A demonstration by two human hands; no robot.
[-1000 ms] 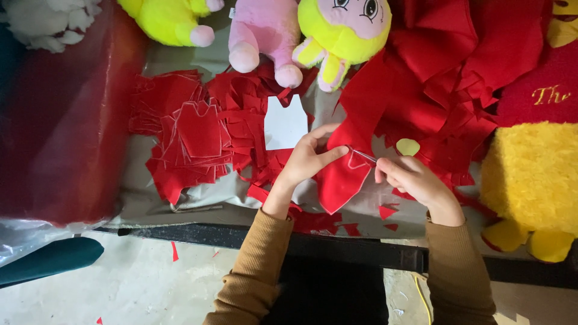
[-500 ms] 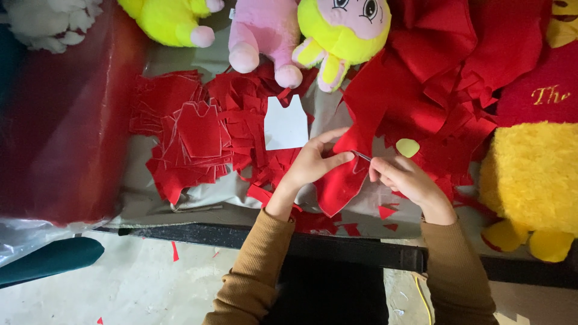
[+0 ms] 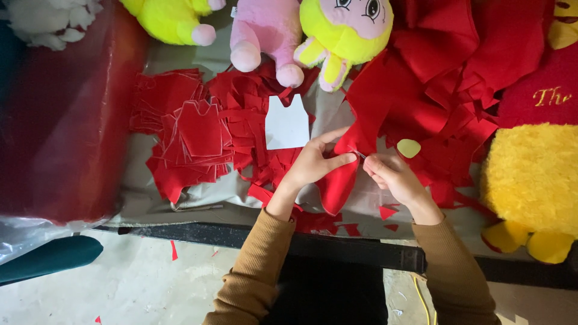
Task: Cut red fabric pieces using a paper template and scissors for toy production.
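A stack of cut red pieces (image 3: pixel 192 135) already lay aside while the left hand (image 3: pixel 313 164) pinched the red felt piece (image 3: pixel 338 183) and the right hand (image 3: pixel 390 174) gripped a thin tool (image 3: pixel 357 153), with uncut red fabric (image 3: pixel 439 72) left

Red felt piece (image 3: pixel 337 183) between the fingers (image 3: pixel 337 161); white vest-shaped template (image 3: pixel 287 123) just beyond them; pale yellow oval (image 3: pixel 409 148) beside.

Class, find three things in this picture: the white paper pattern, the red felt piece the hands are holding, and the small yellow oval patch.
white paper pattern (image 3: pixel 287 124), head view, middle of the sheet.
red felt piece (image 3: pixel 337 183), head view, lower rounded part below the hands.
small yellow oval patch (image 3: pixel 409 148), head view, its centre.
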